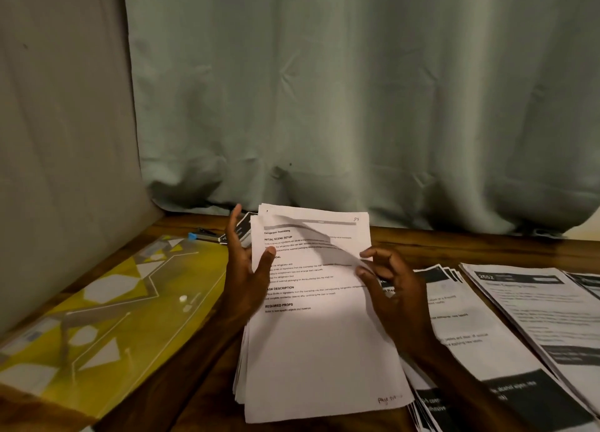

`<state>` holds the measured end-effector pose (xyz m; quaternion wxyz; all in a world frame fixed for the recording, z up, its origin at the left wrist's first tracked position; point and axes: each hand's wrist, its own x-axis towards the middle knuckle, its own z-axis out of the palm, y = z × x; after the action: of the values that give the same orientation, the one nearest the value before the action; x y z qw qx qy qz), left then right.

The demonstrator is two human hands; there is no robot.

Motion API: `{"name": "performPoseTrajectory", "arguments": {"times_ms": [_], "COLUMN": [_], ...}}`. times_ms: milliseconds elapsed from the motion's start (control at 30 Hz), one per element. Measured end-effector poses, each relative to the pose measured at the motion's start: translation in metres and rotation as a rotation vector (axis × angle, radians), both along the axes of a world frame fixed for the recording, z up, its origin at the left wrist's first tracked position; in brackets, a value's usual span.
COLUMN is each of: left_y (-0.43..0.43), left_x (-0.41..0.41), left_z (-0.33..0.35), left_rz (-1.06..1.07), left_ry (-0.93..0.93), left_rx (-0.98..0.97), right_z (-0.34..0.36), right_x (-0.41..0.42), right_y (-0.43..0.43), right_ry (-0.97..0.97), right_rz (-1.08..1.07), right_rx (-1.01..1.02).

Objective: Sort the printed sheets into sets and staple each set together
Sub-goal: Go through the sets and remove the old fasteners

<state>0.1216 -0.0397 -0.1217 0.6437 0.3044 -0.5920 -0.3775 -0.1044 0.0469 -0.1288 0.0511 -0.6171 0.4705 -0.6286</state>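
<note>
We see the stack of printed sheets mid-table. Our left hand clamps its left edge, thumb on top. Our right hand pinches the curled top sheet. Sorted piles lie right, stapler far left.

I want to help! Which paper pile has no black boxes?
The middle stack, held by the left hand and right hand: plain white with small print. The piles to its right have dark banners.
</note>
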Motion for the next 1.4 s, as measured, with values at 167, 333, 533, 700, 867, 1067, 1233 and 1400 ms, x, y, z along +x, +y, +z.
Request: {"name": "performPoseTrajectory", "arguments": {"times_ms": [167, 333, 533, 700, 867, 1067, 1233, 1400], "left_y": [-0.006, -0.012, -0.016, -0.020, -0.025, -0.028, -0.025, -0.021], "left_x": [0.002, 0.003, 0.004, 0.005, 0.007, 0.006, 0.005, 0.003], "left_z": [-0.004, -0.008, -0.008, -0.007, -0.009, -0.011, -0.012, -0.011], "left_rz": [-0.045, -0.108, -0.138, -0.105, -0.101, -0.083, -0.080, -0.062], "left_ry": [0.023, 0.075, 0.091, 0.024, 0.074, 0.070, 0.051, 0.024], "left_rx": [0.048, 0.119, 0.103, 0.007, 0.039, 0.057, 0.016, -0.029], "right_z": [0.002, 0.006, 0.005, 0.006, 0.015, 0.038, 0.064, 0.054], "right_x": [-0.006, -0.008, -0.010, -0.015, -0.020, -0.043, -0.055, -0.051], "right_y": [0.005, 0.004, 0.002, 0.003, 0.007, -0.019, -0.046, -0.058], "right_ry": [-0.101, -0.167, -0.304, -0.404, -0.565, -0.257, 0.261, 0.311], "right_rz": [0.117, 0.201, 0.292, 0.369, 0.591, 0.110, -0.188, -0.255], "right_rx": [0.014, 0.025, 0.046, 0.119, 0.193, 0.151, 0.229, 0.168]}}
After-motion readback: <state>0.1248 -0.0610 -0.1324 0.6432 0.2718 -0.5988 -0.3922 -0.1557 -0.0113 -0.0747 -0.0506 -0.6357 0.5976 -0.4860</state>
